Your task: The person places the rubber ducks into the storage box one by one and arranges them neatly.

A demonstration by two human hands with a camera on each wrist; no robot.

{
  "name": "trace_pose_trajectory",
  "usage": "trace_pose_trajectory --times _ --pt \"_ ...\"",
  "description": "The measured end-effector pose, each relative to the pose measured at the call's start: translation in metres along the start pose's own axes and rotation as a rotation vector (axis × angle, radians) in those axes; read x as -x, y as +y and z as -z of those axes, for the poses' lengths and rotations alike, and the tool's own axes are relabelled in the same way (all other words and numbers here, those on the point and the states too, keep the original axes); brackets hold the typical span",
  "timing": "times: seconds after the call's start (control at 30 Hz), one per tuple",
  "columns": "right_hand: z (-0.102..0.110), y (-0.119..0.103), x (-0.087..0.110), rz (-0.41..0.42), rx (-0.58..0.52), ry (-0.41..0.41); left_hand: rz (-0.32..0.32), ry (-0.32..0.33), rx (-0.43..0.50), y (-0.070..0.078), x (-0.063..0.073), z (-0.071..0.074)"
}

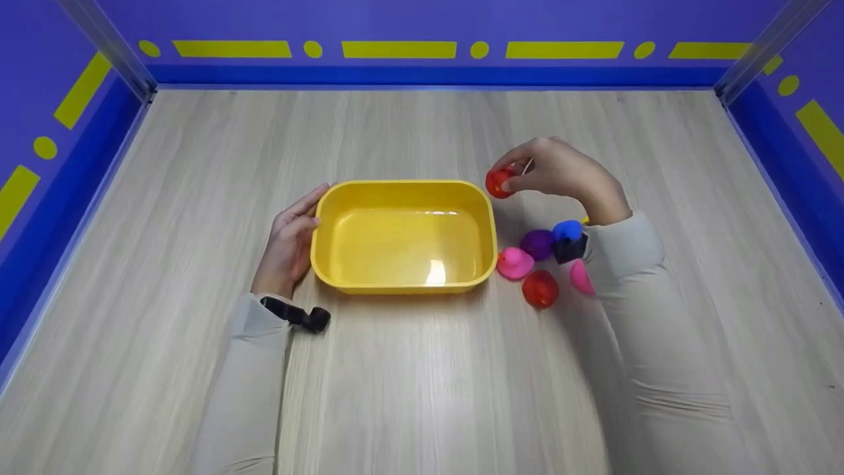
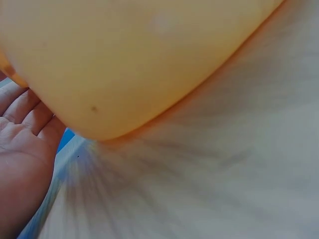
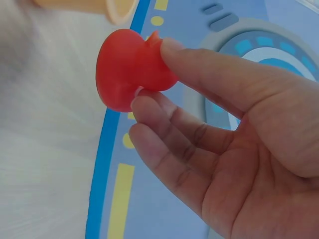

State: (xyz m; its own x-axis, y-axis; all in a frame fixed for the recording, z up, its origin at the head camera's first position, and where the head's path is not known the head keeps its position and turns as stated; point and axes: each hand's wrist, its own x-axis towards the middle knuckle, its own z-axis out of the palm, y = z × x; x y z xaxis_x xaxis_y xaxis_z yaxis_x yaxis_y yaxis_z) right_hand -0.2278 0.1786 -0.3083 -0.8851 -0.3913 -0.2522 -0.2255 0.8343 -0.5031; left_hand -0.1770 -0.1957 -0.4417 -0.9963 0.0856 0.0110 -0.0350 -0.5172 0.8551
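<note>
In the head view a yellow plastic tub (image 1: 403,287) stands on the table. My left hand (image 1: 290,241) rests against its outer left side, fingers stretched along the wall and thumb beside the rim. The left wrist view shows the tub's wall (image 2: 124,69) up close, with the palm (image 2: 22,159) beside it. Between thumb and fingertips my right hand (image 1: 560,173) pinches a red rubber duck (image 3: 119,69), just past the tub's back right corner. A pink duck (image 1: 515,263), a purple toy (image 1: 537,245) and another red toy (image 1: 541,289) lie right of the tub.
A blue toy (image 1: 567,230), a black object (image 1: 571,249) and a second pink toy (image 1: 581,277) sit near the right sleeve (image 1: 626,254), which partly hides them. Blue panels with yellow marks (image 1: 399,49) border the wooden table (image 1: 422,369) at back and sides.
</note>
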Motion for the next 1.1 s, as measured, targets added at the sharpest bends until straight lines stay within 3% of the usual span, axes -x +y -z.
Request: trace_pose_trajectory --times 0.47,1.1 --pt "-0.005 -0.03 -0.009 0.086 -0.026 0.008 0.006 0.008 -0.015 0.0 0.0 -0.001" --pt "-0.026 -0.068 -0.033 0.115 -0.024 -0.075 0.005 -0.008 0.006 -0.001 0.0 0.001"
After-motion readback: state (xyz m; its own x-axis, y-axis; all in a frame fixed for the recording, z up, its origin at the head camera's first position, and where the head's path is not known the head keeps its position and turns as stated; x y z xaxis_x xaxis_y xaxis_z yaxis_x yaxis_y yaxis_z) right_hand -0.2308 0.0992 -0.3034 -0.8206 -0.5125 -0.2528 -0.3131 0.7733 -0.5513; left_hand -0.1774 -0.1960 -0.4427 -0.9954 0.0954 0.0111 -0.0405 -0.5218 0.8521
